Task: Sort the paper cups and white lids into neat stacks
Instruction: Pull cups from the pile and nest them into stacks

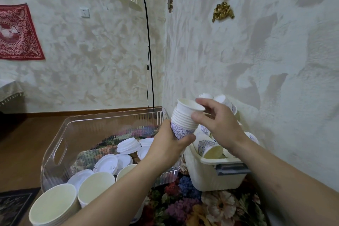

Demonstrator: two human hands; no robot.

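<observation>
My left hand (167, 146) grips the bottom of a nested stack of paper cups (183, 124), white with a blue pattern, held in the air. My right hand (216, 121) pinches the top cup (189, 105) at its rim, the cup sitting in the stack. Several loose patterned cups (209, 147) lie in a cream plastic basket (218, 174) at the right. White lids (126, 146) lie scattered in a clear plastic bin (60, 145) at the left, with larger plain paper cups (95, 187) at its near end.
A flowered cloth (192, 205) covers the surface under both containers. The textured wall stands close on the right. A black floor lamp (149, 51) rises behind the bin. Wooden floor lies to the left.
</observation>
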